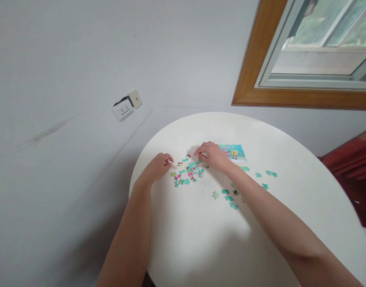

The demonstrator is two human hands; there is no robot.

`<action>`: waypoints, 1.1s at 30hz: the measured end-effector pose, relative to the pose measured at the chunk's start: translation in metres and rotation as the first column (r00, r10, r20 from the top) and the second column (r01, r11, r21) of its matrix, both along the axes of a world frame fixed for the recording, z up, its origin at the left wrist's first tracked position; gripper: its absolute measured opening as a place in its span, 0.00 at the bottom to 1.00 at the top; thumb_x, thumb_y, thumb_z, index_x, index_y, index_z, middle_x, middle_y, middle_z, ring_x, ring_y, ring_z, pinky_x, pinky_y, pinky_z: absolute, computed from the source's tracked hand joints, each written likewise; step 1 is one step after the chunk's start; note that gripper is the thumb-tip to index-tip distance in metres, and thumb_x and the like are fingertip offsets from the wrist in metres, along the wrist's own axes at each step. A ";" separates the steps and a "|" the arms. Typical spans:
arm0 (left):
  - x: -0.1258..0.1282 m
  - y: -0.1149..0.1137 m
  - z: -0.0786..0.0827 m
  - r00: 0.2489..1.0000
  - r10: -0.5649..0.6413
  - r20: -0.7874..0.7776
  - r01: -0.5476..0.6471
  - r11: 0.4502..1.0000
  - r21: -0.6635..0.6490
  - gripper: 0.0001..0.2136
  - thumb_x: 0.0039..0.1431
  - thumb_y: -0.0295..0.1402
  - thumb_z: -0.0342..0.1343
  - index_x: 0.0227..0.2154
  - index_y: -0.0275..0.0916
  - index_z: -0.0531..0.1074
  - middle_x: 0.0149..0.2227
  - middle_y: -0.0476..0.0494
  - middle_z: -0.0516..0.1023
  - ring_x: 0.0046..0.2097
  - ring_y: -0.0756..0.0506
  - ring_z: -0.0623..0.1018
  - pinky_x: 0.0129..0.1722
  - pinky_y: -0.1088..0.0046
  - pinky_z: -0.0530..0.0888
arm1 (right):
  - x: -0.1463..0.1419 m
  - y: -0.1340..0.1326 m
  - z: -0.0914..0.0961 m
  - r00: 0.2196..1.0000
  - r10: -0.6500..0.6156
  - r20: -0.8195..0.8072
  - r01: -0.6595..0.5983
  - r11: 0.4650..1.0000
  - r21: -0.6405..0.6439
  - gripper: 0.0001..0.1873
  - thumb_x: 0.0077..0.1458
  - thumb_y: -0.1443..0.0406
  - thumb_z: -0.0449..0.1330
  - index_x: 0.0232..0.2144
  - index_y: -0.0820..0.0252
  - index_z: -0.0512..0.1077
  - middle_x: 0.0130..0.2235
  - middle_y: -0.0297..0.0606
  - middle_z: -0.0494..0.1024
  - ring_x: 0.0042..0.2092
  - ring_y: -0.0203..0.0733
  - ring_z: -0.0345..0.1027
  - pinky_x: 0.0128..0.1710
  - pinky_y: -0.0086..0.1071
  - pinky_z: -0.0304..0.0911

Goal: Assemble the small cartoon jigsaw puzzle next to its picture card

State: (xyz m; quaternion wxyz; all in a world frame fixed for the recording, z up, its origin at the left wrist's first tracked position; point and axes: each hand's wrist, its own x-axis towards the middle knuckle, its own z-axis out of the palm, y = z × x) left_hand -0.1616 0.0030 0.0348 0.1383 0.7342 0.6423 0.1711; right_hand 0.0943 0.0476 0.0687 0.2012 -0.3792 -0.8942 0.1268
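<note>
Curled left hand and right hand, grip unclear, are flanking seemingly light, stiff, edge-pinchable puzzle pieces toward the surface's left edge.

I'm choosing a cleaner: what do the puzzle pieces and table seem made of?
Puzzle pieces: probably cardboard, being flat, with printed colours; finish too small to tell. Table: perhaps laminate or painted board, smooth-looking, from its even white surface.

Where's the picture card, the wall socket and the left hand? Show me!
Picture card (pixel 233 152), head view: middle of its printed front.
Wall socket (pixel 122 110), head view: its white front plate.
Left hand (pixel 157 167), head view: back of the hand.
</note>
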 end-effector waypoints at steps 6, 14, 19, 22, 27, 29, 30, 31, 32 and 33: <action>0.007 -0.006 0.009 0.997 -0.073 0.020 0.073 0.997 0.001 0.08 0.53 0.33 0.52 0.33 0.37 0.74 0.33 0.46 0.70 0.32 0.47 0.73 0.37 0.70 0.71 | 0.107 -0.023 0.016 0.985 -0.038 -0.166 0.046 0.998 0.048 0.10 0.59 0.66 0.54 0.36 0.56 0.77 0.38 0.40 0.80 0.42 0.44 0.71 0.46 0.40 0.63; 0.027 -0.008 0.014 0.988 -0.148 -0.037 0.152 0.981 0.123 0.12 0.56 0.30 0.51 0.41 0.39 0.73 0.36 0.44 0.67 0.37 0.44 0.72 0.43 0.64 0.70 | 0.226 -0.056 -0.019 0.935 -0.311 -0.173 0.344 0.912 0.223 0.12 0.59 0.59 0.54 0.37 0.57 0.76 0.35 0.41 0.80 0.39 0.46 0.72 0.40 0.40 0.66; 0.031 -0.003 0.007 0.988 -0.099 -0.115 0.124 0.966 0.227 0.14 0.56 0.27 0.50 0.44 0.42 0.73 0.38 0.43 0.66 0.42 0.42 0.69 0.49 0.60 0.67 | 0.250 -0.063 -0.032 0.826 -0.474 -0.304 0.544 0.813 0.210 0.14 0.58 0.55 0.55 0.37 0.56 0.76 0.38 0.40 0.80 0.41 0.46 0.72 0.43 0.39 0.66; 0.040 -0.002 0.005 0.989 -0.111 -0.098 0.131 0.964 0.232 0.10 0.60 0.35 0.52 0.42 0.41 0.73 0.37 0.44 0.66 0.43 0.42 0.68 0.49 0.60 0.66 | 0.259 -0.065 -0.034 0.733 -0.577 -0.360 0.649 0.752 0.117 0.14 0.57 0.55 0.56 0.38 0.56 0.76 0.41 0.40 0.80 0.43 0.44 0.72 0.41 0.35 0.66; 0.057 -0.006 0.007 0.955 -0.291 -0.055 0.294 0.953 0.067 0.13 0.59 0.44 0.56 0.39 0.42 0.73 0.41 0.43 0.67 0.45 0.42 0.68 0.49 0.63 0.65 | 0.268 -0.064 -0.035 0.648 -0.667 -0.369 0.723 0.690 0.023 0.16 0.54 0.53 0.58 0.37 0.54 0.78 0.41 0.38 0.80 0.43 0.44 0.73 0.38 0.33 0.65; 0.058 -0.008 0.009 0.950 -0.308 -0.044 0.309 0.951 0.006 0.14 0.58 0.46 0.56 0.39 0.42 0.73 0.41 0.43 0.67 0.46 0.41 0.67 0.49 0.64 0.65 | 0.270 -0.064 -0.034 0.619 -0.690 -0.374 0.741 0.671 -0.011 0.17 0.52 0.51 0.59 0.37 0.54 0.78 0.42 0.37 0.80 0.43 0.45 0.73 0.40 0.34 0.65; 0.057 -0.008 0.010 0.949 -0.312 -0.039 0.312 0.950 -0.015 0.14 0.58 0.46 0.56 0.39 0.42 0.73 0.41 0.43 0.68 0.46 0.41 0.67 0.49 0.64 0.65 | 0.271 -0.064 -0.034 0.605 -0.700 -0.378 0.749 0.662 -0.026 0.18 0.52 0.50 0.59 0.37 0.53 0.78 0.42 0.37 0.80 0.43 0.45 0.73 0.41 0.35 0.65; 0.055 -0.009 0.011 0.948 -0.317 -0.036 0.316 0.948 -0.034 0.14 0.58 0.47 0.56 0.39 0.42 0.73 0.41 0.43 0.68 0.46 0.41 0.67 0.49 0.64 0.65 | 0.272 -0.064 -0.034 0.594 -0.708 -0.381 0.755 0.654 -0.039 0.19 0.51 0.49 0.59 0.38 0.53 0.78 0.42 0.37 0.80 0.44 0.46 0.73 0.42 0.36 0.64; 0.054 -0.010 0.013 0.946 -0.322 -0.037 0.319 0.946 -0.055 0.14 0.58 0.47 0.56 0.40 0.42 0.73 0.41 0.43 0.68 0.46 0.41 0.68 0.48 0.65 0.65 | 0.272 -0.064 -0.034 0.586 -0.715 -0.382 0.759 0.649 -0.051 0.19 0.50 0.48 0.59 0.38 0.53 0.78 0.42 0.37 0.81 0.44 0.46 0.73 0.43 0.36 0.64; 0.052 -0.010 0.015 0.945 -0.324 -0.040 0.320 0.944 -0.079 0.14 0.58 0.47 0.56 0.40 0.43 0.74 0.41 0.43 0.68 0.46 0.41 0.68 0.48 0.65 0.65 | 0.273 -0.064 -0.034 0.577 -0.722 -0.382 0.764 0.643 -0.061 0.20 0.50 0.48 0.59 0.37 0.52 0.78 0.42 0.37 0.81 0.44 0.47 0.73 0.43 0.37 0.64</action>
